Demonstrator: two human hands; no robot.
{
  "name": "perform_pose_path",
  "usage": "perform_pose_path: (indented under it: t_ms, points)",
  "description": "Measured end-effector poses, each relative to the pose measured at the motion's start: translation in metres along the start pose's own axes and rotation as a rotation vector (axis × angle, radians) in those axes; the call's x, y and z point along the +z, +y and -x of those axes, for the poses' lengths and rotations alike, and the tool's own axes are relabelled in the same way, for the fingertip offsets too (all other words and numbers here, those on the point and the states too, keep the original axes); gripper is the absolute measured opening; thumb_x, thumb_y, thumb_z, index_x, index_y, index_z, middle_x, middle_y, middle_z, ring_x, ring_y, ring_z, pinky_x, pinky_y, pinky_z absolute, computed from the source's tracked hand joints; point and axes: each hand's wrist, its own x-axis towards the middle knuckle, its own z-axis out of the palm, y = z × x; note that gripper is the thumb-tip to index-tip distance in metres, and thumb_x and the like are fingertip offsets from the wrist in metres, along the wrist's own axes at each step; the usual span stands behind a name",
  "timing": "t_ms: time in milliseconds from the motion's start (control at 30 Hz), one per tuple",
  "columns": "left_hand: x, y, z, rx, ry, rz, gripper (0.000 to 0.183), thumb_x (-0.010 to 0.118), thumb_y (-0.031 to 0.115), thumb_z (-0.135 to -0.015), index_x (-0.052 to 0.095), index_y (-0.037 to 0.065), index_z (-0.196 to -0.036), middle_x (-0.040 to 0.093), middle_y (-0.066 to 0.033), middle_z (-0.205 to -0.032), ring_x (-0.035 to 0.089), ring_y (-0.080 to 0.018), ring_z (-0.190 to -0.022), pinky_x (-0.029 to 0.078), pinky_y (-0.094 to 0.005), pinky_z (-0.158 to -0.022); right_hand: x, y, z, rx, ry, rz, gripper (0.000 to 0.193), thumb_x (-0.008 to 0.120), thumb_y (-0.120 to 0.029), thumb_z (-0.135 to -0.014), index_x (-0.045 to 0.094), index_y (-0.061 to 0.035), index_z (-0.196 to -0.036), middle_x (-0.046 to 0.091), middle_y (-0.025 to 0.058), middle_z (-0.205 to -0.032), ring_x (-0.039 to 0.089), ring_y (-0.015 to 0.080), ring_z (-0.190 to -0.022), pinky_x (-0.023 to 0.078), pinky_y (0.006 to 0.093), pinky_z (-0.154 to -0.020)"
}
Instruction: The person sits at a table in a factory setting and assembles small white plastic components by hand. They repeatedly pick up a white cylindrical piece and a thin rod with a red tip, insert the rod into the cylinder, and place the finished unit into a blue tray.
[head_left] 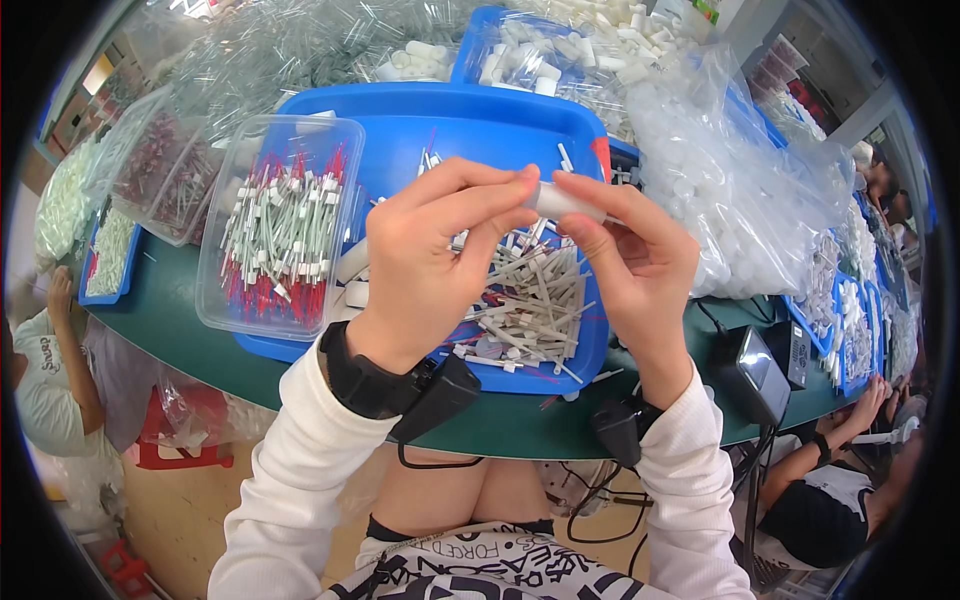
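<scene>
Between my two hands is a short white plastic cylinder (pixel 568 203), held up over the blue tray (pixel 400 105). My left hand (pixel 425 250) pinches its left end with thumb and fingertips. At the other end, my right hand (pixel 640 265) grips it between thumb and index finger, and a thin piece shows just beside those fingers. Below, inside the tray, lies a loose heap of thin white stick-like parts (pixel 535 315), some with red bristles or wires. White cylinders partly show behind my left wrist.
A clear plastic box (pixel 345 150) of white, red-tipped sticks overlaps the tray's left side. Right of the tray sits a big clear bag (pixel 735 220) of white parts. A black device (pixel 755 370) stands on the green table (pixel 180 320). Other people sit at both sides.
</scene>
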Motion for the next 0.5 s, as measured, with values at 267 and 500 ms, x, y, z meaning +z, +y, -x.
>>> perform_pose_path:
  t_ms: [267, 500]
  points:
    - [-0.0003, 0.0047, -0.0084, -0.322, 0.101, 0.524, 0.018, 0.064, -0.007, -0.075, 0.064, -0.004, -0.093, 0.064, -0.0126, -0.091, 0.062, -0.0168, -0.084, 0.053, -0.0266, -0.075, 0.0011, 0.0032, -0.0052, -0.193, 0.005, 0.016, 0.026, 0.068, 0.001, -0.074, 0.064, -0.0013, -0.099, 0.064, 0.0092, -0.091, 0.059, 0.0119, -0.083, 0.048, 0.024, -0.073]
    - [-0.0062, -0.0001, -0.0062, -0.292, -0.005, 0.386, 0.021, 0.064, -0.008, -0.073, 0.064, -0.005, -0.094, 0.064, -0.0128, -0.092, 0.062, -0.016, -0.083, 0.051, -0.0256, -0.075, 0.0056, 0.0082, 0.0006, -0.018, 0.046, -0.032, 0.026, 0.069, -0.004, -0.075, 0.063, 0.0001, -0.1, 0.065, 0.0078, -0.088, 0.06, 0.0121, -0.076, 0.049, 0.0241, -0.067]
